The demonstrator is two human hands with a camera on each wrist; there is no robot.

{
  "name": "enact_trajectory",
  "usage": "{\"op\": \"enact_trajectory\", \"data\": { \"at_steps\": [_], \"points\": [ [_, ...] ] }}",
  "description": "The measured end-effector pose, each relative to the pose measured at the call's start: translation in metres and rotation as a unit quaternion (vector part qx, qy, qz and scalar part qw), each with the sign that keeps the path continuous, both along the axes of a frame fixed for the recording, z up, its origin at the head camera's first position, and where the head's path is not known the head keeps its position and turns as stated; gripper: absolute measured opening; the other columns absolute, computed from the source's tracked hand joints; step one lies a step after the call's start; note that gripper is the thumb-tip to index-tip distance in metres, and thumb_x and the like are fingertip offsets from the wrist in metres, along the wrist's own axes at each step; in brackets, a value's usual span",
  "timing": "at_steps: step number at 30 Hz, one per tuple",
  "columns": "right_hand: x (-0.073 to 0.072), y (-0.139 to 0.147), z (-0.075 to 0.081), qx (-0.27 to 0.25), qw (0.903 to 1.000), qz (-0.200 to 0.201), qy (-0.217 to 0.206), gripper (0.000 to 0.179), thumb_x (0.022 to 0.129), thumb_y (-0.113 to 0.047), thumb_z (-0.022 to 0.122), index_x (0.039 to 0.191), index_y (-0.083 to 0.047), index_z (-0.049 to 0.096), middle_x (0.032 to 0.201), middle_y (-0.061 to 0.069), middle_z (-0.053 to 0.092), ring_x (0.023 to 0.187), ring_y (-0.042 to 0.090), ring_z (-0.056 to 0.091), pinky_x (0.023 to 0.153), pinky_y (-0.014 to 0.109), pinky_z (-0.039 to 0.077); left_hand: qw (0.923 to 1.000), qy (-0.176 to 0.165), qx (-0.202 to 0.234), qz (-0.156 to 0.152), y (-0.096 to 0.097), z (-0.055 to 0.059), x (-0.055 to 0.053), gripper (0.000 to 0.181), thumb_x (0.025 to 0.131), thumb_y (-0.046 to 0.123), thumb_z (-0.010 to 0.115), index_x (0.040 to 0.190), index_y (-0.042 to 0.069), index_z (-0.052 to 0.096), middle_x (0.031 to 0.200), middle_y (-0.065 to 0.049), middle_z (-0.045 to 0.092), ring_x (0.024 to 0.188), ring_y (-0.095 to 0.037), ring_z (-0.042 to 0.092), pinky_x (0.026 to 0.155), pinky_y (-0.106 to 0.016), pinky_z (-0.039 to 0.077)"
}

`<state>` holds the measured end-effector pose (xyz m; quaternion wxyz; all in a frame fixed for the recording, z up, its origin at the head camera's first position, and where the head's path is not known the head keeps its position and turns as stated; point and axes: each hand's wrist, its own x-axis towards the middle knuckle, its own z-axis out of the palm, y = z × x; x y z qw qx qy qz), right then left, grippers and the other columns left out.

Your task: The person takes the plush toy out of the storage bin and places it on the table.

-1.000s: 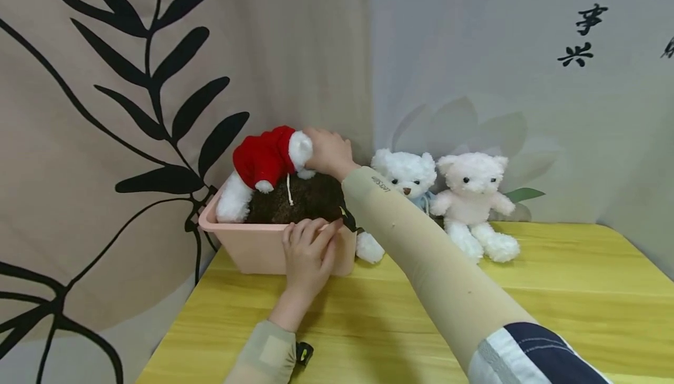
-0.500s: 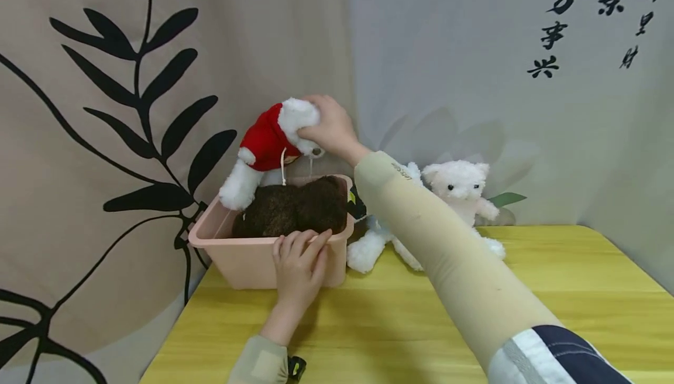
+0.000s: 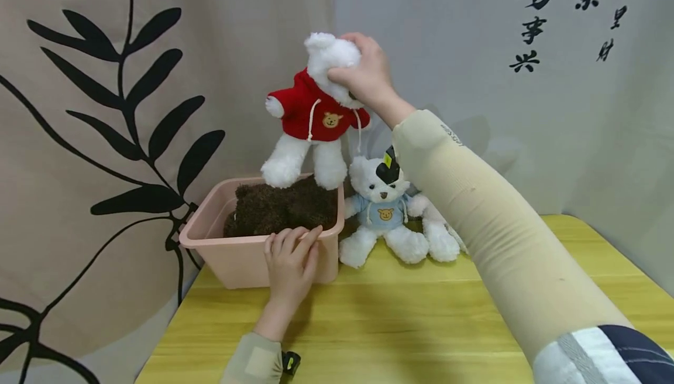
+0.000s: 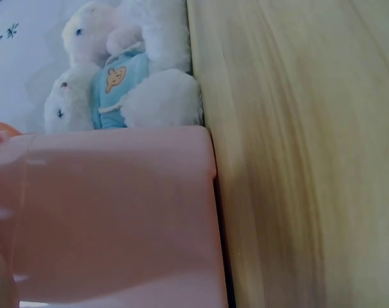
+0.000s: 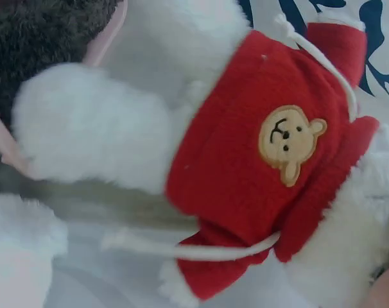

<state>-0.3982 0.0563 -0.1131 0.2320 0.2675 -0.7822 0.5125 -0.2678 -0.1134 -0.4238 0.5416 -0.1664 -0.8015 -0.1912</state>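
Observation:
My right hand point(image 3: 368, 74) grips the head of a white teddy bear in a red hoodie point(image 3: 321, 109), holding it upright above the pink bin point(image 3: 231, 258). Its feet hang just over the bin's right end in the head view. In the right wrist view the red hoodie point(image 5: 265, 141) with its bear-face patch fills the middle. Fingers of my left hand point(image 3: 292, 261) rest over the bin's front rim, the palm against the wall. Inside the bin lies a dark brown plush toy point(image 3: 284, 205), its face hidden. The left wrist view shows the bin's side wall point(image 4: 111, 212) close up.
Right beside the bin sits a white teddy bear in a blue hoodie point(image 3: 381, 214). A pale pink plush point(image 3: 439, 232) sits beyond it, mostly behind my right forearm. All stand on a yellow wood-grain table point(image 3: 400, 325), with printed curtains point(image 3: 253, 79) behind.
My right hand has lifted the red-hoodie bear up and rightward out of the bin, turning it upright. The brown plush now shows more fully. My left hand stays on the rim.

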Motion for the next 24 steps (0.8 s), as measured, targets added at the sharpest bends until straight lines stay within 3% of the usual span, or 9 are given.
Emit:
{"op": "enact_trajectory", "data": {
  "at_steps": [5,10,16,20,24],
  "points": [
    [0.007,0.003,-0.004,0.080,0.9965,-0.004,-0.021,0.056,0.079,-0.023,0.071,0.132,-0.016,0.053,0.125,0.001,0.055,0.103,0.017,0.049,0.081,0.030,0.047,1.0000,0.002,0.003,0.006,-0.002,0.001,0.001,0.027,0.095,0.025,0.055,0.117,0.022,0.071,0.104,-0.006,0.063,0.100,-0.033,0.052,0.096,-0.061,0.025],
    [0.006,-0.001,-0.033,0.173,0.9848,0.003,-0.014,0.062,0.079,-0.024,0.071,0.136,-0.016,0.048,0.125,0.001,0.055,0.100,0.017,0.050,0.081,0.029,0.046,1.0000,0.001,0.000,0.008,0.001,0.002,0.002,0.025,0.094,0.025,0.056,0.113,0.021,0.072,0.100,-0.006,0.061,0.099,-0.032,0.052,0.095,-0.060,0.027],
    [-0.006,0.003,-0.067,0.206,0.9784,0.006,-0.008,0.060,0.081,-0.035,0.073,0.132,-0.014,0.049,0.123,0.003,0.056,0.104,0.020,0.050,0.085,0.035,0.044,0.9999,-0.002,-0.002,0.011,0.005,0.000,0.002,0.024,0.093,0.025,0.057,0.112,0.021,0.071,0.099,-0.006,0.060,0.099,-0.031,0.052,0.095,-0.060,0.027],
    [-0.021,0.017,-0.081,0.214,0.9757,0.044,-0.007,0.078,0.076,-0.040,0.079,0.140,-0.014,0.044,0.133,0.004,0.050,0.117,0.020,0.045,0.093,0.039,0.042,1.0000,0.001,0.000,0.009,0.004,0.000,-0.001,0.024,0.094,0.025,0.056,0.112,0.021,0.072,0.098,-0.006,0.060,0.098,-0.031,0.052,0.095,-0.060,0.027],
    [-0.029,0.028,-0.094,0.259,0.9614,0.086,0.033,0.110,0.063,-0.040,0.089,0.151,-0.012,0.028,0.147,0.007,0.036,0.132,0.022,0.033,0.106,0.042,0.032,0.9999,0.000,0.003,0.013,0.000,-0.001,-0.002,0.024,0.094,0.026,0.056,0.110,0.020,0.072,0.098,-0.006,0.060,0.098,-0.031,0.052,0.095,-0.061,0.026]
  ]
}}
